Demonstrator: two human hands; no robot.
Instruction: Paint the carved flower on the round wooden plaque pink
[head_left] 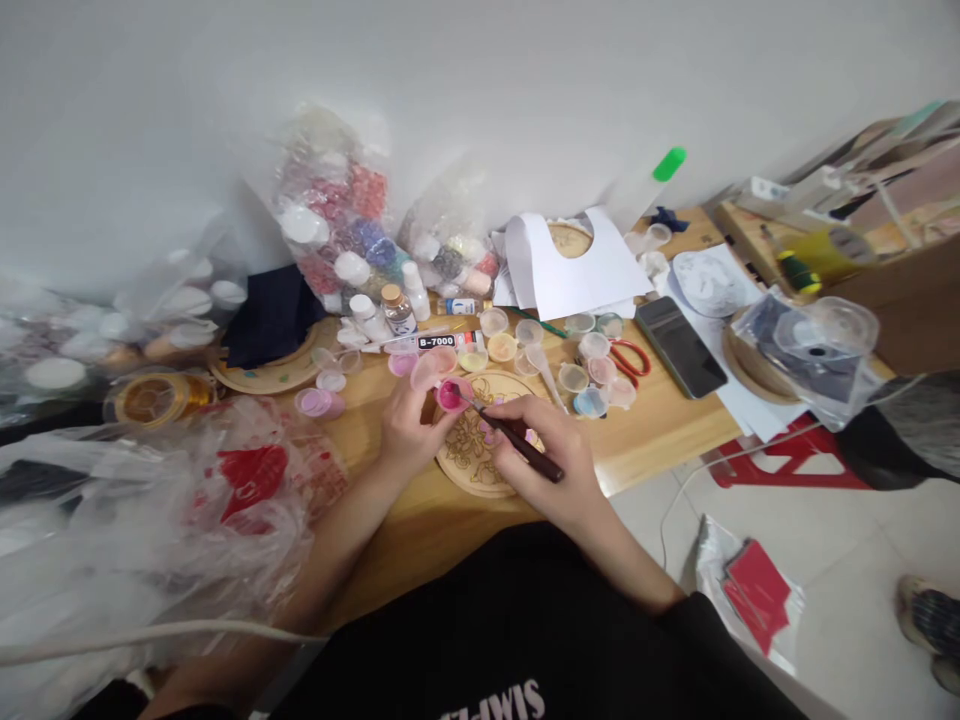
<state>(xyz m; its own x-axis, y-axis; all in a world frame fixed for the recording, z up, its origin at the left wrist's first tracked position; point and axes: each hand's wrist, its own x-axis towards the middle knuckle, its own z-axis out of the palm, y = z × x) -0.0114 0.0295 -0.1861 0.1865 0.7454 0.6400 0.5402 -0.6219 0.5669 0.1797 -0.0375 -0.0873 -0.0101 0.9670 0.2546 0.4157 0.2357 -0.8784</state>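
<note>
My left hand (407,425) pinches a small clear cup of pink beads (450,395) just above a round engraved wooden disc (472,450) lying on the wooden table (660,435). My right hand (559,465) grips a dark pen-like tool (517,440), its tip reaching into the pink cup. The right hand rests over the right side of the disc and hides part of it.
Several small cups of coloured beads (585,375), a B-7000 glue tube (439,342), red scissors (630,357) and a phone (679,345) lie behind the disc. Bags of bead jars (345,220) stand by the wall. A plastic bag (150,500) fills the left. A red stool (787,460) sits at right.
</note>
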